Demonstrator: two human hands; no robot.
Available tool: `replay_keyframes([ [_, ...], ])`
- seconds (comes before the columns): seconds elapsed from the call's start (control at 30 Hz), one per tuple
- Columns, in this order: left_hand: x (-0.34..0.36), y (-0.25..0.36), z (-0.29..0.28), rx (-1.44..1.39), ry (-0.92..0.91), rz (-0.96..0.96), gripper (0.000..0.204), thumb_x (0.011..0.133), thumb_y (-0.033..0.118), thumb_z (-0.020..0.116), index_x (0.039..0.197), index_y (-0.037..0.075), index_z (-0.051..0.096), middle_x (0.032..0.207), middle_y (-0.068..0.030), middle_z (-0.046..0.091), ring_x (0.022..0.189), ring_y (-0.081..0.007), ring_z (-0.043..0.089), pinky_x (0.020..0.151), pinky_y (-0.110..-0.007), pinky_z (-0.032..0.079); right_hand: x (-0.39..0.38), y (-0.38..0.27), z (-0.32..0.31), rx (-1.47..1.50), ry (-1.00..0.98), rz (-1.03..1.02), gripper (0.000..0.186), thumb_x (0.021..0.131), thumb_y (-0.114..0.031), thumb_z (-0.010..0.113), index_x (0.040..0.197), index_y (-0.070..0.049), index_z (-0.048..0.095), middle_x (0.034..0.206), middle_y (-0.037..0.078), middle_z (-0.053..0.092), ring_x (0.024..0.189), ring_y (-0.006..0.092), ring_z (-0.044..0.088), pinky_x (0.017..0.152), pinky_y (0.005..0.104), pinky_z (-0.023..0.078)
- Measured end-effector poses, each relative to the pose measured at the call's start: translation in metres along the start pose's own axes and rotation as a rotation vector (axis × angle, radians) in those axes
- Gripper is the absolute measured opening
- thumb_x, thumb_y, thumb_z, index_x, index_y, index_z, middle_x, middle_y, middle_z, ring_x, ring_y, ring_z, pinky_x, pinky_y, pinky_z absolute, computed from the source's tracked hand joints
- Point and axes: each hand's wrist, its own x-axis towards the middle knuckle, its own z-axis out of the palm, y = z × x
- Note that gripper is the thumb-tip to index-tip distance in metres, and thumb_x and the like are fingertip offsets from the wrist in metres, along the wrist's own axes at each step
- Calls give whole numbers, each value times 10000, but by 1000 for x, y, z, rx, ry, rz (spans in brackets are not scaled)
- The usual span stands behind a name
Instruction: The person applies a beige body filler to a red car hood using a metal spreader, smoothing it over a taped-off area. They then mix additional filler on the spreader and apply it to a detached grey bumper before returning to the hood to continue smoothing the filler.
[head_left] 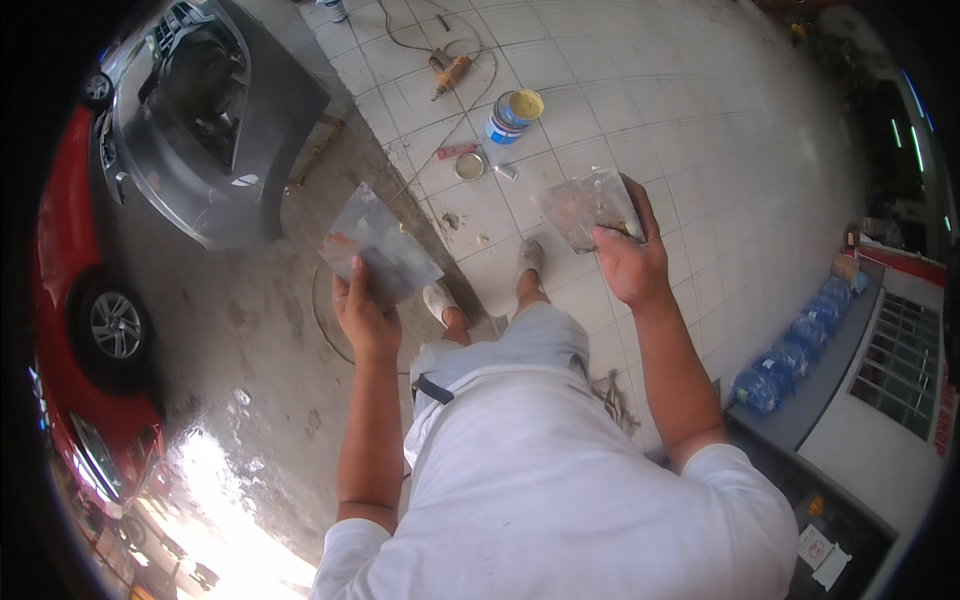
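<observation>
My left hand [364, 322] grips a grey square plate [388, 238], smeared with some orange, its thumb or a finger lying over the face. In my right hand [633, 262] is a second flat plate [575, 205], stained reddish-brown, with my thumb pressed on its near corner. The plates are held apart over my feet. Beyond them on the tiles stand a blue-and-white bucket [508, 125] containing yellow paste, a round lid [469, 166], a red tube [456, 151] and a small pale tube [505, 172].
A grey car body panel [258, 175] is at upper left, beside a red car [70, 230]. A yellow power tool [450, 76] with a cord lies on the tiles ahead. At right, several blue water jugs [760, 385] line a ledge by a barred window [890, 365].
</observation>
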Motion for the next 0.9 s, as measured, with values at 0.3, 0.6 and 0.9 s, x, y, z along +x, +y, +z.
replay_keyframes([
  [0.3,37,-55,27,230,-131,-105,388,1045,208,585,1372,16,504,1211,-82,631,1105,-187,615,920,-330,506,9,26,-75,241,239,139,702,831,127,557,1489,-86,431,1326,117,584,1249,279,570,1068,420,461],
  [0.6,22,-162,116,65,-311,-61,484,1043,142,583,1485,21,429,1384,-97,555,1227,-207,549,1055,-355,439,-3,117,-56,-734,-159,-343,645,768,158,627,1347,-93,493,1356,191,448,1346,401,443,1110,452,414],
  [0.9,160,-328,21,224,-342,-52,522,1021,203,639,1462,1,444,1356,-89,573,1234,-203,537,1091,-369,397,57,424,-220,-1047,-199,199,676,759,125,519,1370,-160,572,1329,140,554,1287,341,525,1060,427,448],
])
